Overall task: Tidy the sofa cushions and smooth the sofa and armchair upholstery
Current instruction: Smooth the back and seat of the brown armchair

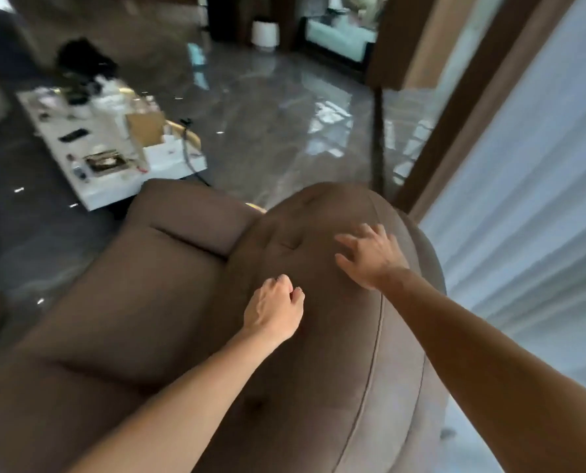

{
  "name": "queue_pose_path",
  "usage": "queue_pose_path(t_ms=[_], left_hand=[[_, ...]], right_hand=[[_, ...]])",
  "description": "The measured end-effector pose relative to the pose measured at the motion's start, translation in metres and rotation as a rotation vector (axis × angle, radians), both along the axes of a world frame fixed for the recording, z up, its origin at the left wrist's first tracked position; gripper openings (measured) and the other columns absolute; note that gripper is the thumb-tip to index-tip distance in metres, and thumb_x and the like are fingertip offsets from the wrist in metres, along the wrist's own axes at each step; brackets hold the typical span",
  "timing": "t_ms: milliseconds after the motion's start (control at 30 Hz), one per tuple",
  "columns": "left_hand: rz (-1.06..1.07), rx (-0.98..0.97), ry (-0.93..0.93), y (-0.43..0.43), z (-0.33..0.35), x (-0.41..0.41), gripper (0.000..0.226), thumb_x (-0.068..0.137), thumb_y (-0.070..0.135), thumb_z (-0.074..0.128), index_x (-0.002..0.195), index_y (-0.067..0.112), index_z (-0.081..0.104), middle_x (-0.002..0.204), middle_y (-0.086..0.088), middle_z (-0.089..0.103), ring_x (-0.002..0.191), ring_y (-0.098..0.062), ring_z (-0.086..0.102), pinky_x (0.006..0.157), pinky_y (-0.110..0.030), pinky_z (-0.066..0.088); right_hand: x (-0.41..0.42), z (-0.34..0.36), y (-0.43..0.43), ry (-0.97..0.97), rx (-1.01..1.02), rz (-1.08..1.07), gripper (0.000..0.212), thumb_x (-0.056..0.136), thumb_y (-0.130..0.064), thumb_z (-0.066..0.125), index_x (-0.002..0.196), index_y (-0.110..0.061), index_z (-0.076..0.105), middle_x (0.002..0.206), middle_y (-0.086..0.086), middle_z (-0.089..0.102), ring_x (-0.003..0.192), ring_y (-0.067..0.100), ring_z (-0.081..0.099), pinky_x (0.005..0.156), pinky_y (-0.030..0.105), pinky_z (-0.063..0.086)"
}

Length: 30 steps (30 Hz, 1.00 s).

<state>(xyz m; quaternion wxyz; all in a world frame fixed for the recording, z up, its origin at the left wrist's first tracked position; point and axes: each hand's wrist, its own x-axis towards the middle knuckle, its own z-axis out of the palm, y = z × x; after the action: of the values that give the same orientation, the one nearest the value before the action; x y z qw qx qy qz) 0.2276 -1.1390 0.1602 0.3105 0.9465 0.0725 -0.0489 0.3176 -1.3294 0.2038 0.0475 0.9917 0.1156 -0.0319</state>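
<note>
A brown upholstered armchair (141, 302) fills the lower half of the head view, seen from behind its curved, tufted backrest (336, 353). My right hand (370, 257) lies flat on the upper inner face of the backrest with the fingers spread. Lower and to the left, my left hand (274, 312) rests on the same backrest with its fingers curled in, holding nothing that I can see. The seat cushion (120, 295) lies left of both hands.
A white coffee table (114, 196) cluttered with boxes and small items stands on the glossy grey floor beyond the armchair. Sheer white curtains (530, 199) hang at the right. A white pot (266, 32) stands at the far wall.
</note>
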Motion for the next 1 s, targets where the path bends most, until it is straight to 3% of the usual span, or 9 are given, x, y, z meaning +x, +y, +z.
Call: queue_pose_path(t_ms=[200,400,533,600,733,900,1000], left_hand=[[0.269,0.057,0.144,-0.073,0.008,-0.037,0.041,0.091,0.052,0.037,0.112,0.02,0.052,0.119,-0.01,0.057,0.11,-0.034,0.05,0.091,-0.046,0.044],[0.4,0.157,0.188,-0.149,0.027,-0.051,0.074,0.078,0.076,0.028,0.127,0.022,0.042,0.136,-0.01,0.045,0.12,-0.037,0.037,0.094,-0.054,0.038],[0.374,0.257,0.146,-0.203,-0.009,-0.072,0.119,0.056,0.097,0.019,0.15,0.026,0.004,0.16,-0.009,0.008,0.142,-0.039,0.002,0.11,-0.065,0.003],[0.364,0.319,0.117,-0.212,-0.02,-0.084,0.122,0.051,0.1,0.018,0.149,0.03,-0.006,0.161,-0.005,0.0,0.145,-0.035,-0.004,0.111,-0.064,-0.002],[0.365,0.328,0.11,-0.214,-0.026,-0.096,0.118,0.051,0.099,0.026,0.147,0.037,-0.004,0.16,0.001,0.002,0.144,-0.029,-0.001,0.111,-0.064,0.002],[0.398,0.366,0.037,-0.195,-0.024,-0.123,0.112,0.054,0.1,0.032,0.146,0.038,0.025,0.155,0.004,0.03,0.138,-0.027,0.03,0.108,-0.054,0.025],[0.487,0.385,0.14,-0.177,-0.015,-0.148,0.115,0.049,0.101,0.028,0.147,0.042,0.018,0.157,0.011,0.021,0.139,-0.022,0.022,0.108,-0.046,0.026]], right_hand=[[0.016,-0.026,-0.038,0.121,0.015,0.26,0.062,0.089,-0.068,0.014,0.147,-0.049,0.029,0.163,0.001,0.022,0.15,0.031,0.006,0.117,0.061,0.005],[0.011,-0.025,-0.049,0.148,0.037,0.3,0.067,0.083,-0.073,0.014,0.144,-0.051,0.03,0.162,-0.001,0.026,0.148,0.036,0.009,0.113,0.067,0.006],[0.007,-0.037,-0.059,0.133,0.015,0.326,0.074,0.079,-0.076,0.01,0.143,-0.048,0.032,0.158,0.001,0.032,0.143,0.04,0.017,0.109,0.069,0.011],[0.004,-0.036,-0.064,0.148,-0.04,0.353,0.079,0.076,-0.078,0.008,0.143,-0.045,0.033,0.154,0.003,0.035,0.138,0.041,0.023,0.106,0.071,0.015],[0.001,-0.024,-0.074,0.18,-0.157,0.443,0.082,0.075,-0.081,0.012,0.141,-0.039,0.037,0.15,0.005,0.037,0.131,0.042,0.029,0.099,0.072,0.023],[-0.002,-0.01,-0.071,0.252,-0.272,0.568,0.084,0.077,-0.082,0.012,0.142,-0.033,0.034,0.15,0.008,0.032,0.127,0.043,0.03,0.09,0.069,0.033],[-0.016,-0.001,-0.065,0.302,-0.307,0.604,0.086,0.079,-0.082,0.014,0.145,-0.03,0.033,0.148,0.009,0.032,0.128,0.041,0.03,0.09,0.069,0.036]])
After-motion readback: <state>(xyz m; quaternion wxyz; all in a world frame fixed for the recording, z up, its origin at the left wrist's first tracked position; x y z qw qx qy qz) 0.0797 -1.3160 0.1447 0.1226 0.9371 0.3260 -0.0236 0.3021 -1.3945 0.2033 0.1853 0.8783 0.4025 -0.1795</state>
